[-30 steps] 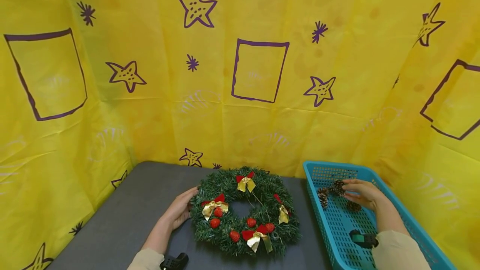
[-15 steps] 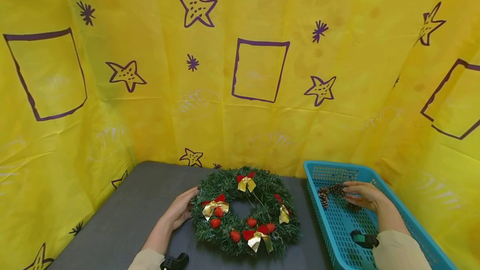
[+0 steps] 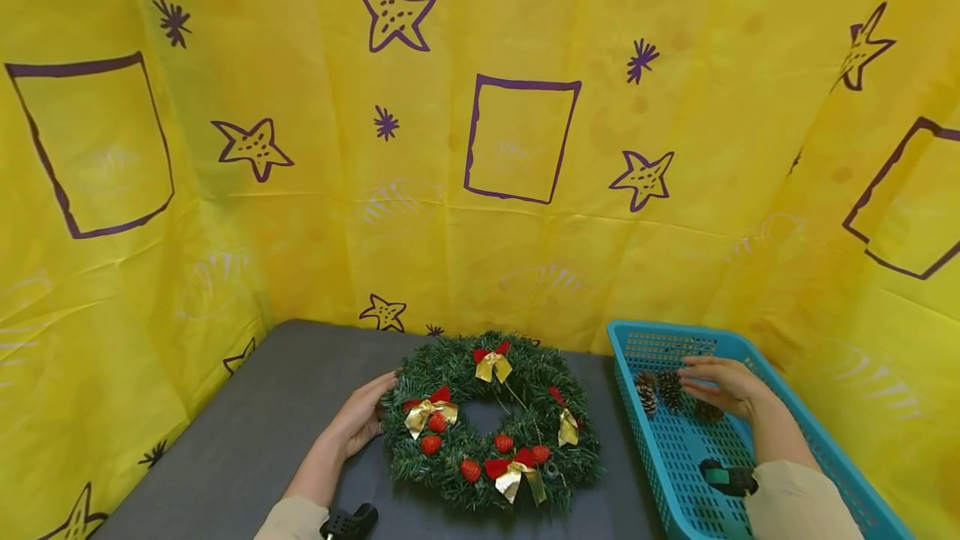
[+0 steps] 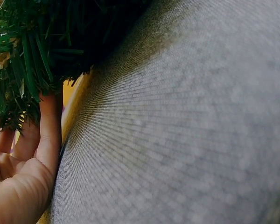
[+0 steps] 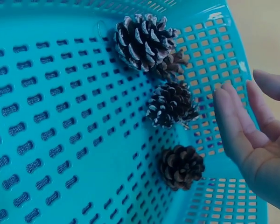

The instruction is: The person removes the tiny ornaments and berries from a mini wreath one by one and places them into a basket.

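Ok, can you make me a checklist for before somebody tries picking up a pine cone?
1. Right hand free: ok, nothing between its fingers.
2. Pine cones there to choose from: ok, four show in the blue basket.
3. Fingers around a cone: not ok, none is grasped yet.
4. Left hand on the wreath: ok, touching its edge.
5. Wreath resting on the table: ok.
6. Left hand pressing firmly enough: cannot tell.

Yellow cloth (image 3: 450, 261), creased and printed with purple-outlined stars (image 3: 395, 7) and four-sided shapes (image 3: 522, 140), covers the upper frame and both sides. A dark grey worktop (image 3: 255, 415) stretches across the lower left and lower centre.
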The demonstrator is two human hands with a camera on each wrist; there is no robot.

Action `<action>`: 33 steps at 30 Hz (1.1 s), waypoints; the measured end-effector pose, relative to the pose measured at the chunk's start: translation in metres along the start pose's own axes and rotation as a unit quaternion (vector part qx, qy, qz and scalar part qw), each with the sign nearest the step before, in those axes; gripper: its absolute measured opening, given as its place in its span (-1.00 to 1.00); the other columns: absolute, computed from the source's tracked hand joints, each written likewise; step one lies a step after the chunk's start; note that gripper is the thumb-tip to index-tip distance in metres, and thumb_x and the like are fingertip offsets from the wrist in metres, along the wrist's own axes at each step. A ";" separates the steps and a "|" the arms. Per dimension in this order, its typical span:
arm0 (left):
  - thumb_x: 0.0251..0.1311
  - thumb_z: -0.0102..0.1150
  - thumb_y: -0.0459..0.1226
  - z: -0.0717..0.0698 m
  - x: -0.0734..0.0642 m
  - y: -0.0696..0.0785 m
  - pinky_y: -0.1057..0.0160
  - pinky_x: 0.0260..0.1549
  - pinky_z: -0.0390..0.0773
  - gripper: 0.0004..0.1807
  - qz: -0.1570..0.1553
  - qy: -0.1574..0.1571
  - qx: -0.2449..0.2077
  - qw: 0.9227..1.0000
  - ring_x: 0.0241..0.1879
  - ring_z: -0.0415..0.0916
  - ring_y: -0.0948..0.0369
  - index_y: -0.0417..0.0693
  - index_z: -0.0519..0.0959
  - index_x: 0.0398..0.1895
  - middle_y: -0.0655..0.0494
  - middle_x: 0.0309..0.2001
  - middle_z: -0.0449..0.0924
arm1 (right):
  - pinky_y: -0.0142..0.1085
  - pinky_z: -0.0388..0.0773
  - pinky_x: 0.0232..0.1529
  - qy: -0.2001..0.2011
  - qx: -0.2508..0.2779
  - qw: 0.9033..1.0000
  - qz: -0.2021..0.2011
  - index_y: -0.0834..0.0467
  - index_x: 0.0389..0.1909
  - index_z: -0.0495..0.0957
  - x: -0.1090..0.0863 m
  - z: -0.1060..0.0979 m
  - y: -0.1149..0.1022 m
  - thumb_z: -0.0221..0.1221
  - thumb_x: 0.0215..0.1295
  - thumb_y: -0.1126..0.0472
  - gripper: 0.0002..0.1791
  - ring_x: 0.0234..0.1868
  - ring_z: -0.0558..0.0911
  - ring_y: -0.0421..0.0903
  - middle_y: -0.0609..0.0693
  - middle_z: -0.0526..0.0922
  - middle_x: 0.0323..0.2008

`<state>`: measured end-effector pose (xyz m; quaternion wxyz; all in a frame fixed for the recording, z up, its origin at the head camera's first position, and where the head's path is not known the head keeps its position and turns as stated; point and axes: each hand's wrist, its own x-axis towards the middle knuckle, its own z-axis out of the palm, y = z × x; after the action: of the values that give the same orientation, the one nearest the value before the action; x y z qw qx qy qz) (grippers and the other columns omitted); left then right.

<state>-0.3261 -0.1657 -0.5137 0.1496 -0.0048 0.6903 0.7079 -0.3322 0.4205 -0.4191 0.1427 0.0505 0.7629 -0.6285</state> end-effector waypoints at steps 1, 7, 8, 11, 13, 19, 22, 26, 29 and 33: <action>0.57 -0.26 -0.06 0.000 0.000 0.000 0.10 -0.09 0.28 -0.33 0.000 0.001 -0.001 1.000 -0.41 0.19 0.30 -0.07 -0.08 0.61 -0.26 0.58 -0.30 | -0.27 0.61 0.11 -0.001 0.002 1.000 0.000 0.48 0.51 -0.20 0.000 0.001 -0.001 0.12 0.44 0.28 -0.14 -0.10 0.67 -0.27 -0.09 0.60 -0.05; 0.57 -0.27 -0.06 0.000 -0.001 0.001 0.10 -0.09 0.32 -0.34 0.001 0.004 -0.001 1.000 -0.43 0.22 0.33 -0.08 -0.07 0.60 -0.26 0.58 -0.28 | -0.28 0.61 0.11 -0.007 0.019 1.000 -0.002 0.48 0.52 -0.23 -0.001 0.003 -0.003 0.13 0.44 0.28 -0.11 -0.13 0.68 -0.29 -0.22 0.61 -0.18; 0.57 -0.27 -0.05 0.000 -0.001 0.001 0.09 -0.06 0.32 -0.34 0.001 0.004 0.000 1.000 -0.44 0.22 0.34 -0.08 -0.08 0.60 -0.26 0.58 -0.28 | -0.28 0.61 0.11 -0.008 0.020 1.000 -0.004 0.48 0.52 -0.23 -0.001 0.003 -0.004 0.12 0.44 0.28 -0.11 -0.12 0.68 -0.29 -0.22 0.61 -0.17; 0.57 -0.28 -0.06 0.000 -0.001 0.001 0.08 -0.05 0.32 -0.34 0.001 0.004 0.000 1.000 -0.45 0.21 0.34 -0.08 -0.08 0.60 -0.26 0.58 -0.29 | -0.27 0.60 0.13 -0.008 0.025 1.000 -0.006 0.48 0.52 -0.23 0.000 0.002 -0.004 0.12 0.44 0.28 -0.12 -0.13 0.67 -0.31 -0.23 0.61 -0.18; 0.57 -0.27 -0.05 0.000 -0.001 0.001 0.08 -0.05 0.31 -0.33 0.002 0.003 0.000 1.000 -0.44 0.20 0.33 -0.08 -0.08 0.60 -0.26 0.58 -0.30 | -0.27 0.60 0.13 -0.006 0.030 0.999 -0.008 0.48 0.52 -0.22 0.000 0.002 -0.006 0.12 0.45 0.28 -0.13 -0.14 0.67 -0.32 -0.24 0.61 -0.19; 0.56 -0.26 -0.02 0.000 -0.001 0.000 0.01 0.00 0.28 -0.31 0.004 0.003 0.002 1.000 -0.42 0.17 0.31 -0.10 -0.08 0.60 -0.27 0.58 -0.32 | -0.28 0.59 0.15 -0.009 0.047 0.999 -0.022 0.48 0.52 -0.22 -0.001 0.005 -0.013 0.09 0.46 0.29 -0.15 -0.15 0.68 -0.34 -0.27 0.62 -0.20; 0.57 -0.26 -0.04 0.000 0.000 0.000 0.00 0.01 0.28 -0.32 0.004 0.005 0.000 1.000 -0.41 0.16 0.30 -0.11 -0.07 0.60 -0.27 0.58 -0.32 | -0.30 0.59 0.15 -0.011 0.045 0.998 -0.031 0.47 0.52 -0.22 -0.002 0.006 -0.017 0.08 0.47 0.27 -0.16 -0.14 0.68 -0.35 -0.30 0.62 -0.22; 0.57 -0.26 -0.04 0.001 0.000 0.000 0.01 0.01 0.27 -0.32 0.003 0.003 0.001 1.000 -0.37 0.16 0.28 -0.12 -0.08 0.60 -0.28 0.58 -0.32 | -0.34 0.58 0.15 -0.022 0.042 0.998 -0.047 0.47 0.52 -0.25 -0.004 0.009 -0.025 0.06 0.50 0.24 -0.15 -0.13 0.68 -0.39 -0.36 0.61 -0.23; 0.57 -0.26 -0.03 0.001 0.001 0.000 -0.01 0.01 0.26 -0.32 0.002 0.000 0.002 1.000 -0.38 0.14 0.27 -0.11 -0.09 0.60 -0.28 0.58 -0.34 | -0.38 0.57 0.14 -0.033 0.041 0.997 -0.063 0.48 0.52 -0.25 -0.005 0.013 -0.034 0.02 0.53 0.21 -0.17 -0.11 0.68 -0.40 -0.36 0.63 -0.21; 0.57 -0.29 -0.04 0.000 0.001 0.001 -0.02 0.03 0.24 -0.33 -0.001 -0.002 0.007 1.000 -0.40 0.15 0.30 -0.08 -0.11 0.61 -0.27 0.59 -0.33 | -0.42 0.58 0.11 -0.036 0.039 0.995 -0.083 0.48 0.52 -0.24 -0.008 0.020 -0.045 0.02 0.53 0.19 -0.17 -0.09 0.68 -0.40 -0.35 0.64 -0.18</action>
<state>-0.3276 -0.1654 -0.5134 0.1518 -0.0029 0.6947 0.7031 -0.3330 0.3929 -0.3771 0.1150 -0.0301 0.7335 -0.6692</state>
